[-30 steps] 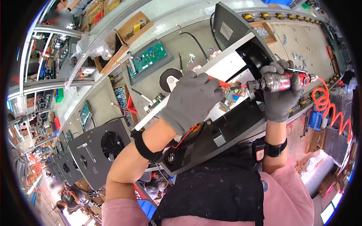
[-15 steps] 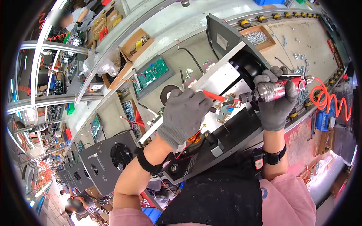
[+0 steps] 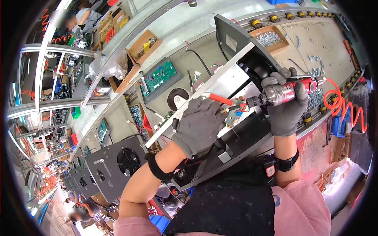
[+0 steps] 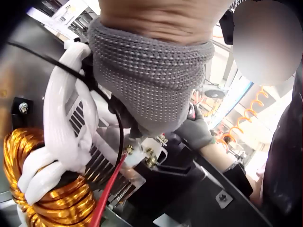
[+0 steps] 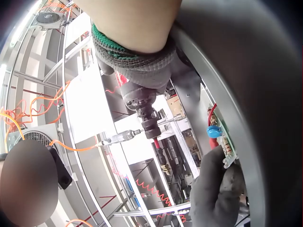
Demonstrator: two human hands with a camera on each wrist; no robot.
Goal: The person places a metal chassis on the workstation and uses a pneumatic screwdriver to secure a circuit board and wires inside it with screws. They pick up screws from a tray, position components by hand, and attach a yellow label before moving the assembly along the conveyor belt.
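Head: the right hand (image 3: 286, 115) curls firmly round one red air driver (image 3: 278, 95), its bit over the grey chassis (image 3: 252, 135), near one small circuit board (image 3: 233, 118). The left hand (image 3: 200, 125) bends over the chassis, partly covering it; whether its fingers pinch anything cannot be told. Beyond stand one cardboard box of screws (image 3: 269, 39) and one larger green circuit board (image 3: 160, 78).

Left wrist: the knitted cuff (image 4: 147, 71) hides the fingers; copper winding (image 4: 61, 203), white sleeving (image 4: 61, 109) and one red wire (image 4: 106, 194) crowd nearby.

Right wrist: the chassis edge blocks the right side; one blue disc component (image 5: 214, 131) shows.
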